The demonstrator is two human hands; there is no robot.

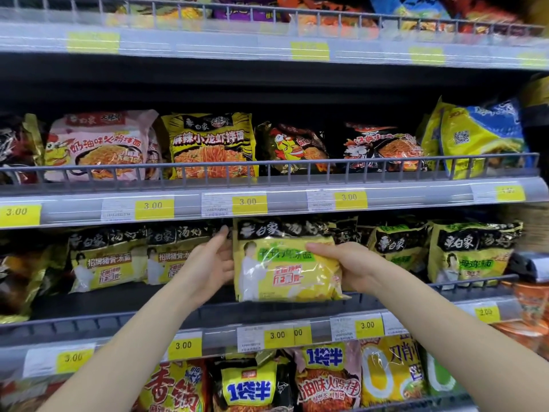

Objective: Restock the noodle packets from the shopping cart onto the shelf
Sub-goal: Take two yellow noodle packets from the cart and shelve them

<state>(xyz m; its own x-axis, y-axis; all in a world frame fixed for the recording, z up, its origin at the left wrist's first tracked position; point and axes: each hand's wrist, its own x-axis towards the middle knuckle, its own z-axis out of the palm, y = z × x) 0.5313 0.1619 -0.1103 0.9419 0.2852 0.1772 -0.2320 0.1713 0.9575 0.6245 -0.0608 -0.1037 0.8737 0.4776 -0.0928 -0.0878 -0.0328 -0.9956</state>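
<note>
The person stands close to the shelf [267,315], both arms reaching into the third tier. Between the hands is a yellow packet [286,267], upright, its bottom edge about level with the wire rail [463,281] at the front of the tier and its top edge near the price strip [249,203] above. The right hand [347,267] clasps the packet's right side, thumb lying across the printed face, the other fingers hidden behind it. The left hand [212,263] is open at the packet's left edge, fingers together and pointing up, the palm against or just beside the wrapper; I cannot tell if it truly touches. The cart is not in view.

To the left stand two more packets [108,260] of the same brand, set well back; to the right another pair [472,251] leans on the rail.

The trouble I would expect is a tip-over. The packet looks soft and slippery, held mainly by one hand. If it is let go while standing on its narrow edge with nothing close behind, it may flop forward over the rail or slump flat. Pushing it back hard could also knock the left neighbours askew.
</note>
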